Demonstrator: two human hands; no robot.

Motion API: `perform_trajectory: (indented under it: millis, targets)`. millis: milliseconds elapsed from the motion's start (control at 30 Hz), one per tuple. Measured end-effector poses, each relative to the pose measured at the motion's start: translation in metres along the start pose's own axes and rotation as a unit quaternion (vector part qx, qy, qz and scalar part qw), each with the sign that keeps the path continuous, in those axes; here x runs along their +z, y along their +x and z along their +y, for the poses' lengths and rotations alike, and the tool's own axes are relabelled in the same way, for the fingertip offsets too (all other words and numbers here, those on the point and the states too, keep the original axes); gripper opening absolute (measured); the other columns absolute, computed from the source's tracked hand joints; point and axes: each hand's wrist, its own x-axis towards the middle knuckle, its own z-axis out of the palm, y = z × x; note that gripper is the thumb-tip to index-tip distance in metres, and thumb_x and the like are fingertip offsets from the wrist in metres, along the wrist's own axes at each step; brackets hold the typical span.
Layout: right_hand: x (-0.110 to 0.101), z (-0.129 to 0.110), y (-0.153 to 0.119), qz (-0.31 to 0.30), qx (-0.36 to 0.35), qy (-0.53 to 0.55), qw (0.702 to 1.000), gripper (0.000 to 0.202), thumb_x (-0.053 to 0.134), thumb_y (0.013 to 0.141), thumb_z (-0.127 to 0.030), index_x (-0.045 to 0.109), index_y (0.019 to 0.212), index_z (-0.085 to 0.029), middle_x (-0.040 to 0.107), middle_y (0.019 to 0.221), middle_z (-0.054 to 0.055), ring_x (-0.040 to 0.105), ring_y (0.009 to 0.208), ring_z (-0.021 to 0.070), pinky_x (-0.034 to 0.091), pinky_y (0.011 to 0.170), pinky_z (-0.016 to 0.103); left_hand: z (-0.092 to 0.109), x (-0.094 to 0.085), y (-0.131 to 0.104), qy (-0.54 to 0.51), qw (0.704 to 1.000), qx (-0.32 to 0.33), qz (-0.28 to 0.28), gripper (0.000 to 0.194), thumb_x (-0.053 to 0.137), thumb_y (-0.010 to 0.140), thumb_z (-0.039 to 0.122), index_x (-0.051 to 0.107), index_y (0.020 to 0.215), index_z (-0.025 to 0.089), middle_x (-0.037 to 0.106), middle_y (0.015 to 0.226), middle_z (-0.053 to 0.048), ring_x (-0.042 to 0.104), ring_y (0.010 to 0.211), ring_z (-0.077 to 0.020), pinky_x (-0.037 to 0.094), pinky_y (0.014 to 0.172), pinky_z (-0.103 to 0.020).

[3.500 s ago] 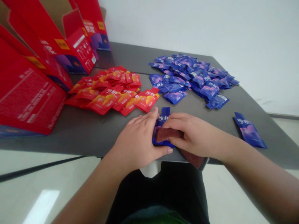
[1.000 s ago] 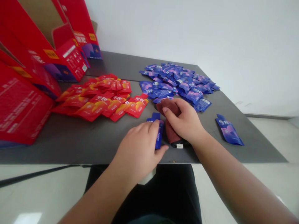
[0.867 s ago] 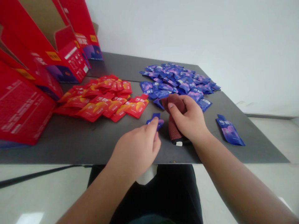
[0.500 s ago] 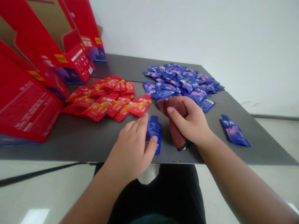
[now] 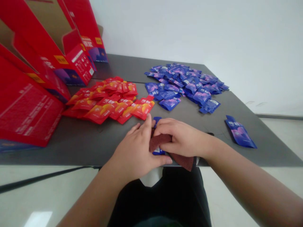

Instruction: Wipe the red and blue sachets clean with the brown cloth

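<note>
A brown cloth [image 5: 183,160] is bunched in my right hand [image 5: 180,137], which is closed around it. The cloth presses over a blue pouch [image 5: 158,151] lying on the table near its front edge; most of the pouch is hidden, only its spout end and lower part showing. My left hand [image 5: 136,149] lies along the pouch's left side, fingers stretched forward and thumb spread out below the pouch. Its palm and underside are hidden, so I cannot tell how firmly it touches the pouch.
Red pouches [image 5: 106,104] lie in a heap at the left, close beyond my left hand. A larger heap of blue pouches [image 5: 184,82] sits at the back. One blue pouch [image 5: 240,132] lies apart at right. Open red cartons [image 5: 26,104] stand along the left of the grey table [image 5: 99,148].
My right hand has moved left and nearer with the cloth, from beside the blue pouch onto it. My left hand has spread its thumb below the pouch.
</note>
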Motion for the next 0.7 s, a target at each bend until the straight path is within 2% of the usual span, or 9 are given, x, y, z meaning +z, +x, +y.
perform_trajectory:
  millis: [133,167,233,300,333,400,567,633,700]
  targets:
    - [0.002,0.01,0.002,0.037,0.072,-0.119,0.99,0.01,0.071,0.092,-0.016,0.071,0.102,-0.019,0.066,0.1,0.006,0.064,0.098,0.0248,0.049,0.093,0.039,0.0,0.002,-0.002,0.017,1.0,0.009,0.015,0.14,0.088,0.081,0.061,-0.007,0.172,0.012,0.045,0.168,-0.029,0.044,0.157,-0.0448,0.04,0.124,-0.064]
    - [0.003,0.011,0.002,0.045,0.087,-0.139,0.985,0.01,0.07,0.092,-0.017,0.071,0.102,-0.018,0.067,0.1,0.006,0.063,0.098,0.0254,0.048,0.092,0.039,-0.001,0.002,-0.003,0.023,0.999,0.021,0.015,0.132,0.082,0.087,0.062,-0.005,0.172,0.01,0.042,0.169,-0.03,0.041,0.159,-0.0447,0.038,0.125,-0.065]
    - [0.005,0.013,0.002,0.062,0.11,-0.16,0.979,0.012,0.069,0.092,-0.018,0.072,0.103,-0.018,0.068,0.101,0.007,0.064,0.098,0.026,0.048,0.092,0.039,-0.004,0.002,-0.005,0.031,0.999,0.043,0.011,0.103,0.059,0.103,0.059,0.001,0.172,0.007,0.037,0.172,-0.031,0.037,0.161,-0.0422,0.035,0.127,-0.064]
    - [0.007,0.014,0.001,0.08,0.124,-0.164,0.975,0.014,0.069,0.092,-0.019,0.072,0.105,-0.018,0.069,0.103,0.008,0.065,0.1,0.0264,0.049,0.094,0.039,-0.007,0.002,-0.007,0.041,0.998,0.05,0.013,0.077,0.037,0.113,0.046,0.008,0.171,0.004,0.038,0.171,-0.031,0.04,0.16,-0.0386,0.037,0.127,-0.062]
    - [0.008,0.013,0.0,0.091,0.129,-0.162,0.974,0.015,0.068,0.092,-0.019,0.073,0.106,-0.018,0.071,0.105,0.008,0.066,0.101,0.0267,0.049,0.095,0.04,-0.008,0.002,-0.009,0.051,0.997,0.052,0.015,0.071,0.033,0.114,0.039,0.01,0.17,0.003,0.04,0.17,-0.031,0.043,0.159,-0.0372,0.038,0.127,-0.06]
    - [0.009,0.013,-0.001,0.109,0.135,-0.152,0.973,0.017,0.067,0.094,-0.022,0.073,0.11,-0.018,0.072,0.108,0.009,0.067,0.104,0.027,0.05,0.097,0.041,-0.01,0.002,-0.012,0.079,0.995,0.058,0.019,0.07,0.037,0.113,0.036,0.014,0.17,0.002,0.044,0.168,-0.03,0.047,0.156,-0.0363,0.038,0.127,-0.059]
    - [0.006,0.012,-0.006,0.122,0.129,-0.135,0.975,0.02,0.067,0.098,-0.025,0.072,0.116,-0.019,0.074,0.116,0.011,0.069,0.11,0.0287,0.051,0.102,0.045,-0.01,0.003,-0.017,0.101,0.994,0.037,0.025,0.089,0.06,0.107,0.043,0.012,0.17,0.004,0.046,0.167,-0.029,0.048,0.156,-0.0362,0.038,0.129,-0.057]
    - [0.005,0.007,-0.008,0.165,0.133,-0.122,0.97,0.023,0.069,0.096,-0.025,0.069,0.119,-0.019,0.074,0.119,0.01,0.069,0.111,0.0284,0.051,0.101,0.043,-0.009,0.002,-0.017,0.091,0.995,0.025,0.022,0.094,0.064,0.104,0.043,0.009,0.17,0.005,0.047,0.167,-0.028,0.048,0.156,-0.0357,0.038,0.128,-0.057]
    - [0.005,-0.003,-0.012,0.205,0.144,-0.081,0.965,0.027,0.073,0.095,-0.027,0.065,0.12,-0.02,0.074,0.116,0.008,0.07,0.105,0.0254,0.053,0.093,0.039,-0.008,0.001,-0.016,0.08,0.996,0.018,0.02,0.093,0.065,0.102,0.042,0.013,0.17,0.005,0.045,0.169,-0.027,0.046,0.157,-0.0354,0.038,0.128,-0.057]
